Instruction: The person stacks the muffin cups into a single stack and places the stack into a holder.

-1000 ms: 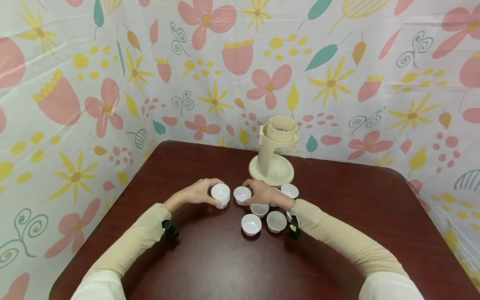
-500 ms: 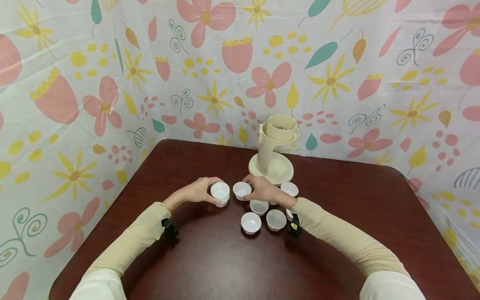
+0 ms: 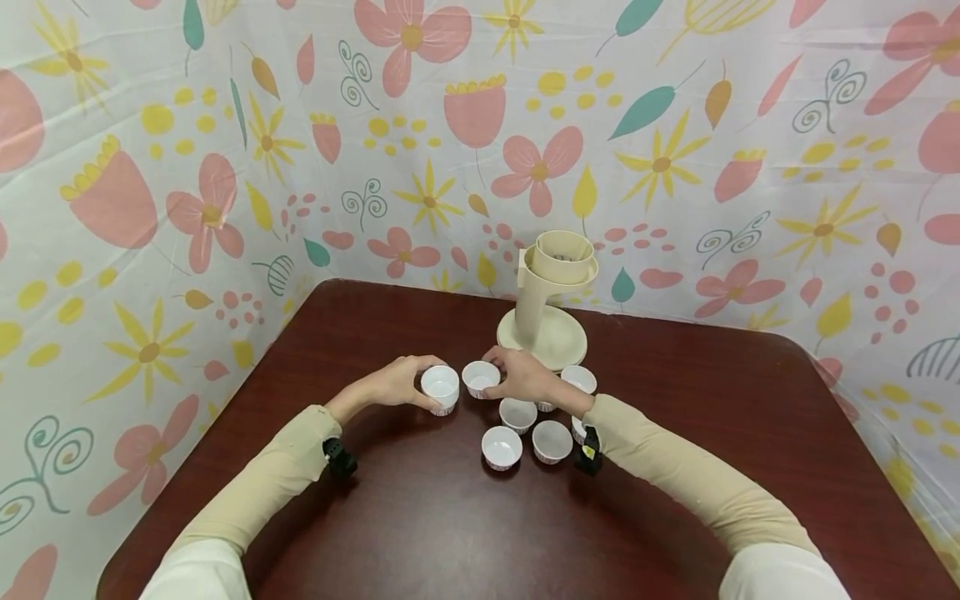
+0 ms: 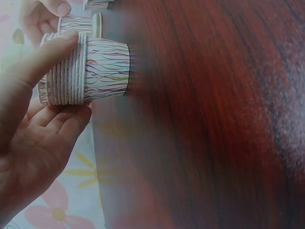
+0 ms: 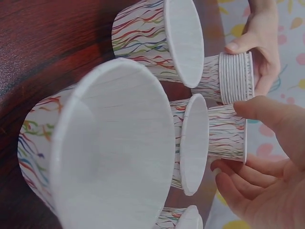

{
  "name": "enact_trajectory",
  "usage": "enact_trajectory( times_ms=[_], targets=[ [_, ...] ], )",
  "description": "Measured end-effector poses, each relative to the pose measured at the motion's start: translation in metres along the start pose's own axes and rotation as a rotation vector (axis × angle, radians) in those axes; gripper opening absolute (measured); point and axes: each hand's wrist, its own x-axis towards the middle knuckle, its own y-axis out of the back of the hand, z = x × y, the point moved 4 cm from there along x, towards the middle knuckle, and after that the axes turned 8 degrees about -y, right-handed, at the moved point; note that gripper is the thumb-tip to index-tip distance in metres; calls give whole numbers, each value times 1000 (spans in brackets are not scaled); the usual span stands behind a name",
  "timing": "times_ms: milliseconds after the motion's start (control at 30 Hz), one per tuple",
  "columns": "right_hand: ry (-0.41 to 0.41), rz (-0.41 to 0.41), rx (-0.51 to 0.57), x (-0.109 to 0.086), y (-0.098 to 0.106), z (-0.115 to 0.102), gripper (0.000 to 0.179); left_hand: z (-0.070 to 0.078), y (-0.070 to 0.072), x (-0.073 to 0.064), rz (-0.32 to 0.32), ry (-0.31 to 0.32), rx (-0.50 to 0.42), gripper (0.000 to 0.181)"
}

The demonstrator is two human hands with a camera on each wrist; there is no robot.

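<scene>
A stack of nested paper baking cups (image 4: 107, 69), white with wavy coloured lines, is held at its rims between the thumb and fingers of my left hand (image 3: 395, 383). To the right of it, my right hand (image 3: 525, 377) pinches a single paper baking cup (image 5: 227, 131) by its sides. A narrow gap separates this cup from the stack in the head view. Both have their mouths facing up. Below and beside my right hand stand more such cups, including a front cup (image 3: 502, 448) and a cup (image 3: 552, 442) near my right wrist.
A cream stand (image 3: 531, 304) with a round base and a cream container (image 3: 564, 257) in its ring stands behind my right hand. Another cup (image 3: 579, 379) sits at the stand's right, partly behind my arm. The dark wooden table (image 3: 450, 517) meets flowered sheeting (image 3: 420, 167) behind.
My right hand has shifted slightly away from me and to the left with its cup, closer to the stack's side. My left hand and the stack have hardly moved.
</scene>
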Motion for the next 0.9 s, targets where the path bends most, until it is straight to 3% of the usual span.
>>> enact_trajectory(
  times_ms=[400,900],
  targets=[
    [21,28,40,1,1,0,47,0,0,-1,-4,-5,-4,61],
    [-40,59,43,-1,5,-2,46,0,0,1,5,-9,-6,59]
  ],
)
